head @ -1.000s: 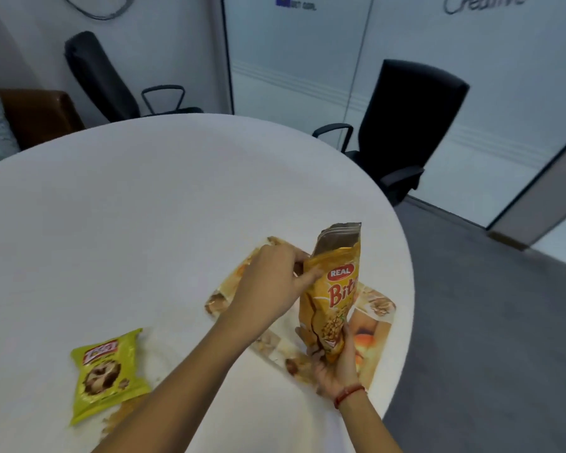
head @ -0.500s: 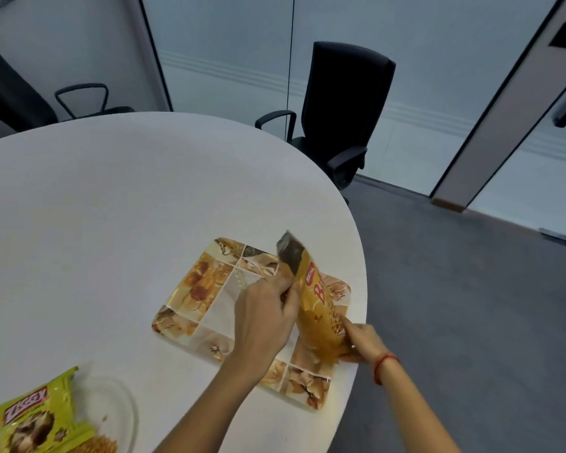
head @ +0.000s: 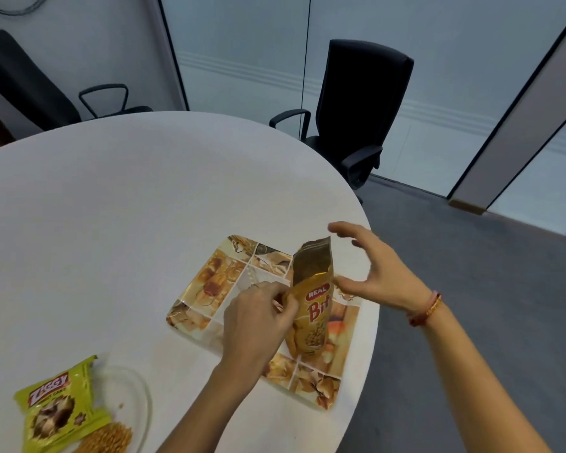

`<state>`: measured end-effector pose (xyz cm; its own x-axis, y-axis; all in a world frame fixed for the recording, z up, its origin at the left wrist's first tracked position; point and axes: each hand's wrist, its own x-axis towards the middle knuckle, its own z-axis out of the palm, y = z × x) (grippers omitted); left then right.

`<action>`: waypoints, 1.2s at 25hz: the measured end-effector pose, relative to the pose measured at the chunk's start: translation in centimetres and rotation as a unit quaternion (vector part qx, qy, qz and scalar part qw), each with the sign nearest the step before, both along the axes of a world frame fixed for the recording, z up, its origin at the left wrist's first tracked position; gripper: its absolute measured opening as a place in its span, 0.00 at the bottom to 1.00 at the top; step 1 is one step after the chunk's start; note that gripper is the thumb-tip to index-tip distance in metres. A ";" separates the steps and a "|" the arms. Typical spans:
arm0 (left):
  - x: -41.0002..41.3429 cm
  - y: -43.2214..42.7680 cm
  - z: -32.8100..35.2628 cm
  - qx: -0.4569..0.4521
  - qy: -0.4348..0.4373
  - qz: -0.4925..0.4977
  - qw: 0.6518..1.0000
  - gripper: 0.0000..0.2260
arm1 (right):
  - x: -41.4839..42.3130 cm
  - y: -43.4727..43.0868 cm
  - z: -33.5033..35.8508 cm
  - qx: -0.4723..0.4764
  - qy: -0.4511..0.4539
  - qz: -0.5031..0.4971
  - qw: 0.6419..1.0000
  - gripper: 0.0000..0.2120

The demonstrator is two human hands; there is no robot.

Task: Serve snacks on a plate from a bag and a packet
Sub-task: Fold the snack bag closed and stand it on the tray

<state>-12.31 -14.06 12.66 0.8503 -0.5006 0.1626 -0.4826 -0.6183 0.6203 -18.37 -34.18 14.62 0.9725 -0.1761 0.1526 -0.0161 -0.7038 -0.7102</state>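
Standing upright on the tray [head: 209, 291], the orange bag [head: 312, 308] has its top edge raised and its printed front toward the camera; the left hand [head: 258, 325] is closed on the bag's left side, pinching it about halfway up; the right hand [head: 373, 266] is open, fingers curled and spread, just beside the bag's top right edge and not touching it; a red band [head: 426, 309] circles the right wrist. The tray lies near the right edge of the round white tabletop [head: 111, 207], its surface printed with brown and cream squares. At the lower left, well apart from the tray, a clear plate [head: 138, 397] carries a green packet [head: 54, 408] lying across its left part and a heap of thin yellow snack strands [head: 110, 438] just beside the packet. Two black chairs [head: 360, 103] stand beyond the tabletop by the glass wall.
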 end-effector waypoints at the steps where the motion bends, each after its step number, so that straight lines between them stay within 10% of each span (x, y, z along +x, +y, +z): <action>1: -0.1 -0.1 0.2 0.007 0.003 0.001 1.000 0.12 | 0.7 -0.3 0.4 -0.069 0.056 0.035 0.995 0.36; 11: -0.9 -0.3 -0.9 -0.011 -0.011 -0.039 0.999 0.11 | 6.2 -1.0 1.9 -0.337 0.193 0.251 0.887 0.16; 30: -0.4 -3.9 -0.1 0.080 -0.058 -0.029 0.995 0.13 | 5.1 -2.1 1.5 -0.276 0.163 0.186 0.929 0.10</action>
<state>-12.73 -17.92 12.55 0.7999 -0.5749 0.1725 -0.5823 -0.6737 0.4550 -13.30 -36.24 16.14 0.9609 0.1984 -0.1932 0.1501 -0.9594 -0.2387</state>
